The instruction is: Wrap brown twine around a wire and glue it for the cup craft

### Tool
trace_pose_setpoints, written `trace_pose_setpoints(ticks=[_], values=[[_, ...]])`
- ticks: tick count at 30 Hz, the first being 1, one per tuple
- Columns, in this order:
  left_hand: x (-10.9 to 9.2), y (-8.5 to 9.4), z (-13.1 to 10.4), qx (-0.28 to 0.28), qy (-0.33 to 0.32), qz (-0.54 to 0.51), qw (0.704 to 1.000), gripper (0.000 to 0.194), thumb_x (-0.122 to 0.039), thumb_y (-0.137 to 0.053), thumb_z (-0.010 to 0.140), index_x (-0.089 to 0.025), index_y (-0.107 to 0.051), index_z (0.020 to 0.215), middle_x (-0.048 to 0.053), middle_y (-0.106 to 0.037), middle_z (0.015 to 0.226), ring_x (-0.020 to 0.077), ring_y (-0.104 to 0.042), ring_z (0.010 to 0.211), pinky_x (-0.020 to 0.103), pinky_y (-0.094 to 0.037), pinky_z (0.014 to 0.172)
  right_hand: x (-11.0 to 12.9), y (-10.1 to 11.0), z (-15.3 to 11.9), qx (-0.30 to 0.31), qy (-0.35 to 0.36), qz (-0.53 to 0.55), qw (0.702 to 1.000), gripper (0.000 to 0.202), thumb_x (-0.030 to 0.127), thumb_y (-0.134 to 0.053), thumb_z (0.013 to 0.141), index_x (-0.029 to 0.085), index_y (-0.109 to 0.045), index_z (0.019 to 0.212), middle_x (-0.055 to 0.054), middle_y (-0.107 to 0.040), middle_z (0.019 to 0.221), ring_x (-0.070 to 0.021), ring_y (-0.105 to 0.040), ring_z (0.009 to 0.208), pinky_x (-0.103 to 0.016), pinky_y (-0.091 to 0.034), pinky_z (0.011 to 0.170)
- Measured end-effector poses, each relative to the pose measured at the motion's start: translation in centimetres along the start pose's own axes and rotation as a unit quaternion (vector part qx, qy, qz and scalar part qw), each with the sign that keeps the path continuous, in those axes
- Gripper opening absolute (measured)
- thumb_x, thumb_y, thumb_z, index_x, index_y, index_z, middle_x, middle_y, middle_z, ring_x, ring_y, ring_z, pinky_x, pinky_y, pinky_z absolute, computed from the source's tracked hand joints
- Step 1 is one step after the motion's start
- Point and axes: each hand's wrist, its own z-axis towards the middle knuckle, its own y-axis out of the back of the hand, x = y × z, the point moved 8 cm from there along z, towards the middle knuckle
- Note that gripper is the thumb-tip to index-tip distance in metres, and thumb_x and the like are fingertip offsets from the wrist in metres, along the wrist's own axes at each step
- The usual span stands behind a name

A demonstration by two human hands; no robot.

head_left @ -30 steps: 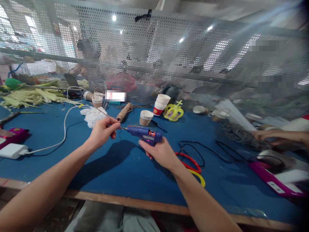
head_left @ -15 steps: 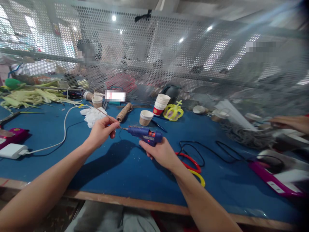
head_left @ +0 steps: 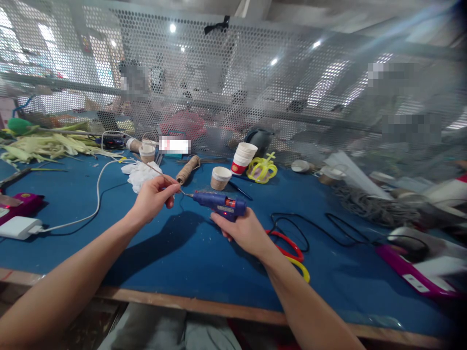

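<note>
My right hand (head_left: 244, 231) is wrapped round the grip of a blue hot glue gun (head_left: 221, 203), which points left and shows a small red light. The metal nozzle almost meets the fingertips of my left hand (head_left: 157, 197). Those fingers are pinched on a thin brown strand of twine (head_left: 153, 168), part of which sticks out behind the hand toward a crumpled white cloth-like bundle (head_left: 140, 176). Whether the nozzle touches the strand is too small to tell. Beyond the hands are a roll of twine (head_left: 188, 170) and a twine-wrapped paper cup (head_left: 221, 179).
Stacked paper cups (head_left: 243, 158) and a yellow crown-shaped piece (head_left: 261, 170) stand before the perforated metal screen (head_left: 211, 73). Red scissor-like handles (head_left: 292, 250) lie by my right forearm. A black cable (head_left: 343, 238) runs toward a purple power strip (head_left: 412, 272). Grey cord (head_left: 368, 206) lies right.
Another person's hand at the far right has left the view, and a whitish object shows there now. My hands and the glue gun have hardly moved.
</note>
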Motion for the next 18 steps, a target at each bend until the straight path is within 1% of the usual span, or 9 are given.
trace_pose_setpoints(ticks=[7,13,18], values=[[0.11,0.06,0.1,0.002,-0.001,0.0,1.0,0.017,-0.028,-0.061,0.069,-0.012,-0.055,0.068,-0.003,-0.054,0.055,0.0038,-0.045,0.035,0.017,-0.037,0.036,0.36,0.22,-0.01,-0.007,-0.002,0.001,1.0,0.029,0.032,-0.056,0.071,0.017,-0.047,0.048,0.003,-0.047,0.036,-0.008,-0.043,0.034,-0.02,-0.038,0.039],[0.09,-0.08,0.08,0.005,-0.003,-0.004,1.0,0.016,-0.026,-0.06,0.069,-0.012,-0.054,0.067,-0.003,-0.055,0.06,0.0029,-0.045,0.035,0.017,-0.037,0.036,0.37,0.28,-0.05,-0.006,0.001,-0.004,1.0,0.031,0.034,-0.055,0.073,0.017,-0.046,0.048,0.003,-0.046,0.037,-0.0081,-0.044,0.035,-0.021,-0.039,0.041],[0.18,-0.2,0.0,0.007,0.001,0.003,1.0,0.015,-0.026,-0.06,0.069,-0.012,-0.054,0.067,-0.003,-0.055,0.06,0.0029,-0.045,0.035,0.017,-0.037,0.036,0.31,-0.01,-0.09,0.001,-0.004,0.002,1.0,0.027,0.034,-0.054,0.073,0.016,-0.048,0.052,0.003,-0.048,0.04,-0.008,-0.044,0.035,-0.021,-0.038,0.04]])
